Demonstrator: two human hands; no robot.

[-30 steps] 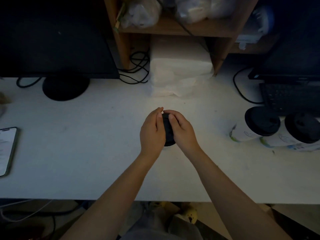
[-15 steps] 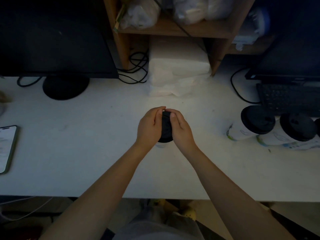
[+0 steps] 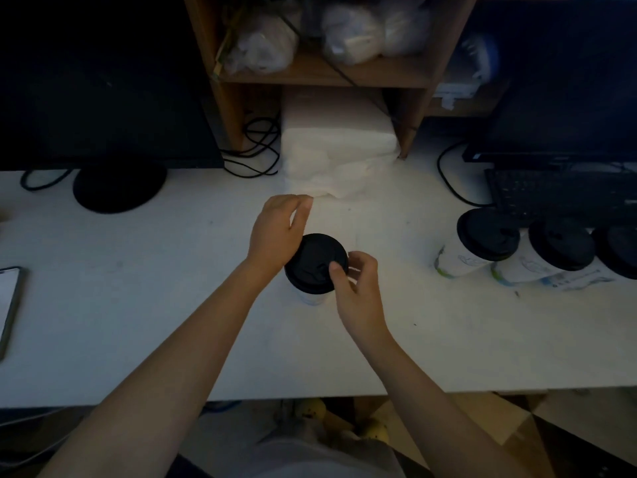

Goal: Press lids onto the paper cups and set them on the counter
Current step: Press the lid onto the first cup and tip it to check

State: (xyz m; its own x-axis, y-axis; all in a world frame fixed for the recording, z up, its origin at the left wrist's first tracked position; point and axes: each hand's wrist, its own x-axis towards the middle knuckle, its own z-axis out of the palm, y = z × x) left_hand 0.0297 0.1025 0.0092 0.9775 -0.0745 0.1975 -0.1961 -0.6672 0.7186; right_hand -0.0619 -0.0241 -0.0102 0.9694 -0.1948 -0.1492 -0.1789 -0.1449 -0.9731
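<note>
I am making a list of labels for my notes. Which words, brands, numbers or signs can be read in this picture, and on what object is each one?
None can be read.
Finished paper cups: green and blue print, too blurred.
Phone: lit screen, text too small.
Keyboard: keys too dark.
Black lid: no readable marking.

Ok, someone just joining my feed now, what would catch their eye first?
The black-lidded paper cup at the centre of the white counter, with the left hand against its far-left side and the right hand at its near-right rim, thumb on the lid. Next, the row of lidded cups standing at the right, before a keyboard. Behind the hands, a pale stack of napkins sits under the wooden shelf.
</note>
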